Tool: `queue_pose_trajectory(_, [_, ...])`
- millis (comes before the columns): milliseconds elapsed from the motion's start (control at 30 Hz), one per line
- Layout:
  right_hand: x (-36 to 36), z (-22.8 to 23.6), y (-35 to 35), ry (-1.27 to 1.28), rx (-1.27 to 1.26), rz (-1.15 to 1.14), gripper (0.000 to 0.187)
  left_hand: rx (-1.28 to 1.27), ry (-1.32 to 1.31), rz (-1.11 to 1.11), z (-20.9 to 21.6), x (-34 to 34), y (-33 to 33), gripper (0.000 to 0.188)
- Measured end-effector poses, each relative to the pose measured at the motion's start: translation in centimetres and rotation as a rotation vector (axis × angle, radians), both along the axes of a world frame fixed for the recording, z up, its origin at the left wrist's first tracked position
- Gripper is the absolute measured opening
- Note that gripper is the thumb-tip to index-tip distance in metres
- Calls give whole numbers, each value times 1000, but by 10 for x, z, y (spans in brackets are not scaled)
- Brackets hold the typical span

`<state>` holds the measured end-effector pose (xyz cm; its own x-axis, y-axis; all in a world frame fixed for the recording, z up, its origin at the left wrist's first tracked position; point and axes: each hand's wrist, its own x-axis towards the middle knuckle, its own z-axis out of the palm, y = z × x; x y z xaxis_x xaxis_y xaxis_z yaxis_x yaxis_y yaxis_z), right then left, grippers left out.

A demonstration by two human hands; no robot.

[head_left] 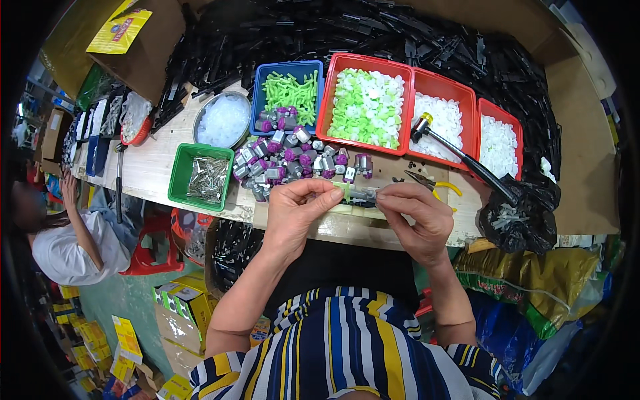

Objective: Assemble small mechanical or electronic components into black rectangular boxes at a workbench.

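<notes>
Just over the near edge of the worktable [327, 230], both my hands are closed on one small assembly [360, 195], light green at its left end and grey toward the right. My left hand [297, 210] pinches the green end between thumb and fingers. The fingertips of my right hand [421, 220] grip the other end, hiding part of it. Directly beyond them lies a heap of small grey motors [293, 157] with purple ends. Yellow-handled pliers [448, 187] rest by my right hand, next to a few tiny black parts [417, 165].
A green bin [175, 180] holds metal pins. Behind are a bowl of clear pieces [223, 120], a blue bin [257, 93] and red bins [323, 100] of small plastic parts. A hammer [477, 167] leans across the right bins toward a black bag [520, 230]. Someone [80, 247] sits at left.
</notes>
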<state>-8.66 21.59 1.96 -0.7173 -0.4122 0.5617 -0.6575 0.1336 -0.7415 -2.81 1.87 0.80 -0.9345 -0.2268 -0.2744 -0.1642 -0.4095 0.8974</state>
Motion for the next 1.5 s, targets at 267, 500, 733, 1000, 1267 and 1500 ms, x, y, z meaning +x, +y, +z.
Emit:
queue_pose_trajectory(267, [-2,-1,7,38,68,36,21,-133,4,-97,-7,-4,-1,15])
queue_pose_trajectory(500, [-5,-1,13,25,211,3,25,-356,175,-95,-10,-5,8,14])
queue_pose_trajectory(733, [-6,-2,16,-568,158,-2,25,-561,317,-144,-13,-4,11,13])
queue_pose_trajectory(1000, [-2,4,15,-253,347,55,30,-508,276,-160,-17,-3,10,13])
queue_pose_trajectory(1267, [-9,10,21,-460,376,95,27,-528,333,-186,-21,-2,11,12])
queue_pose_trajectory(1500, [0,1,24,134,405,52,26,-369,213,-144,-27,-4,17,13])
